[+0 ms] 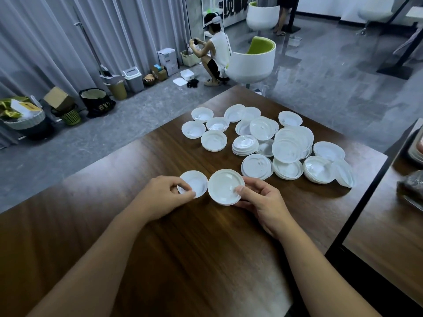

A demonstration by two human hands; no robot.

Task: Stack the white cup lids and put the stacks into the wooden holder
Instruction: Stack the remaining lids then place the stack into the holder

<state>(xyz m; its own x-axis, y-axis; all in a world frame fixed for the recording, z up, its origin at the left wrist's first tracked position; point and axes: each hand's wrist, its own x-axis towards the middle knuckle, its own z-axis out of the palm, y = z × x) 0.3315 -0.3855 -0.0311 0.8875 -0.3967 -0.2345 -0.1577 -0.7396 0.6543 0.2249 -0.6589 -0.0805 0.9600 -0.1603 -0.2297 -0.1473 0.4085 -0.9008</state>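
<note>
We have bare wooden table [183, 248] across the lower half of the frame; its right edge runs diagonally at lower right, its far corner sits above centre. At centre, our left hand [164, 197] pinches the near rim of a single white lid [194, 183], and our right hand [263, 202] grips a short stack of lids [225, 187], thumb on top. The two touch side by side. Behind them, right of centre, a pile of lids [263, 143] holds roughly twenty pieces, loose and stacked.
</note>
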